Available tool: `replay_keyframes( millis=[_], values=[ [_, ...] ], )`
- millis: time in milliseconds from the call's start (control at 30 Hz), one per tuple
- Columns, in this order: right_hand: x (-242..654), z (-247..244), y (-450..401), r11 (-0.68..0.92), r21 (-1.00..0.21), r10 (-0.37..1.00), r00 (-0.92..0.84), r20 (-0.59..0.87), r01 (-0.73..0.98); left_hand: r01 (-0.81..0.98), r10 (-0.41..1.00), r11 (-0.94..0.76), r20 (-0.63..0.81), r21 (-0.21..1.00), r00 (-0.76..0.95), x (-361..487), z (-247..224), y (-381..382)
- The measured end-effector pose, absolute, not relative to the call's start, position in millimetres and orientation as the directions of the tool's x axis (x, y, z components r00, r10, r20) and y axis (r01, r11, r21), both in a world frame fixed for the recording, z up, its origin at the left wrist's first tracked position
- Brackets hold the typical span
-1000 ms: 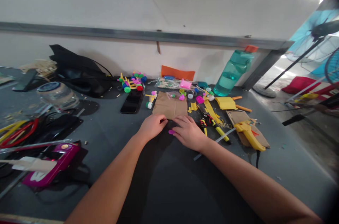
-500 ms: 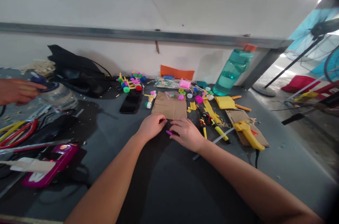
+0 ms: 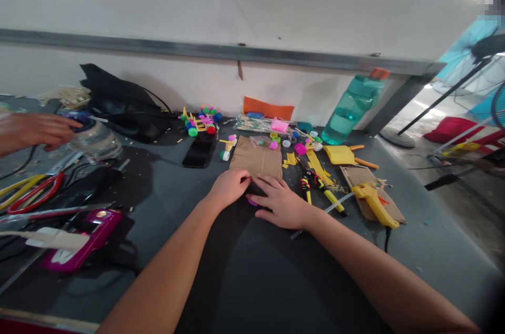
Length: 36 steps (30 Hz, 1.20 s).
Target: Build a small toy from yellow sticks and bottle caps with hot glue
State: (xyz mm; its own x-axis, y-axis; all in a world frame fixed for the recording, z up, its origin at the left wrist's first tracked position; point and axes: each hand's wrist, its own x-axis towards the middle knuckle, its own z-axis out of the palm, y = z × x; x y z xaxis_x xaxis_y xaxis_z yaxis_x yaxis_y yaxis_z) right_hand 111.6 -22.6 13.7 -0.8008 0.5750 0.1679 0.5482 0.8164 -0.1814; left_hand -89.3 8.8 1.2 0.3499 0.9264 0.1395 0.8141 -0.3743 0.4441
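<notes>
- Both hands are lying close together on the grey table [image 3: 244,271], just at the near edge of a flat brown cardboard piece [image 3: 256,158].
- Left hand [image 3: 228,188] is resting with curled fingers, and its fingertips are touching the near edge of the cardboard; I cannot tell if it is pinching something.
- Right hand [image 3: 282,202] is lying flat with spread fingers, and it is half covering a small round pink cap [image 3: 251,201] of shiny plastic, which is peeking out between the two hands.
- Beyond the cardboard, many small plastic caps [image 3: 300,149] in pink, green, white and blue are lying scattered, next to a toy cart [image 3: 199,122] with round coloured wheels.
- A black phone [image 3: 199,150] with a glossy flat screen is lying just left of the cardboard.
- To the right, a yellow glue gun [image 3: 374,202] is resting on another cardboard scrap, with a yellow-handled tool [image 3: 329,196] and thin yellow strips nearby.
- A translucent teal water bottle [image 3: 351,108] with an orange lid is standing at the back against the white wall.
- At the far left, another person's hand [image 3: 35,131] is touching the top of a clear rounded jar [image 3: 94,139], near red-handled scissors [image 3: 35,192] and a shiny magenta device [image 3: 84,239].
- A black soft bag [image 3: 122,105] is lying behind the jar.
</notes>
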Motion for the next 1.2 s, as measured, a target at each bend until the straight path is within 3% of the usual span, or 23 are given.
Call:
replay_keyframes(
  millis=[200,667,900,1200],
  values=[
    [114.1,13.2,-22.3,0.85,-0.1,0.522,-0.853,0.019,0.518,0.823,0.934,-0.356,0.127,0.444,0.335,-89.3,1.5,9.1],
    [117.4,8.5,-18.9,0.856,-0.119,0.512,-0.858,0.046,0.504,0.81,0.934,-0.353,0.122,0.468,0.336,-89.7,0.4,9.8],
    [112.9,12.6,-19.1,0.688,-0.257,0.725,-0.629,0.281,0.678,0.779,0.95,-0.31,0.133,0.545,0.284,-93.3,4.3,12.0],
    [91.2,5.3,-34.4,0.587,-0.175,0.807,-0.553,0.209,0.79,0.746,0.974,-0.226,0.119,0.627,0.195,-96.4,3.9,15.0]
  ],
)
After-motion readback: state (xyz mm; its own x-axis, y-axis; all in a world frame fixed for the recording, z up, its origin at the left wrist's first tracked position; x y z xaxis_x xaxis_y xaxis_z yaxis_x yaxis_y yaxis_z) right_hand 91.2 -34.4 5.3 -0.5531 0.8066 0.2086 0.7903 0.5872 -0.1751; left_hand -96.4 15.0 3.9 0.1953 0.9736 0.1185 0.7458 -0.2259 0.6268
